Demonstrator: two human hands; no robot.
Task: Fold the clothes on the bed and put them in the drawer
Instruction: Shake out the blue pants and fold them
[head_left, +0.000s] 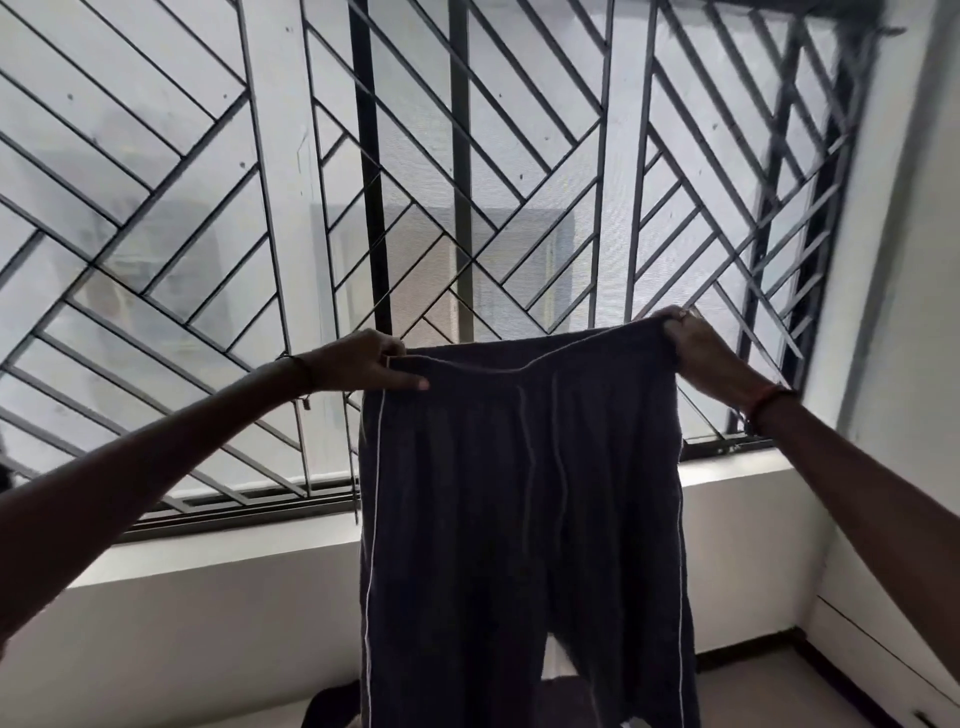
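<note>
Both arms are stretched out in front of the window grille (291, 197), holding up a pair of dark trousers (524, 519) by the waistband. The left hand (363, 361) pinches the waistband's left end, thumb laid along the front; the right hand (698, 345) grips the right end, fingers curled over the top. The trousers hang straight down, a pale drawstring (558, 441) dangling at the middle and thin white piping (375, 519) running down each side. The white sill (234, 551) runs behind them.
</note>
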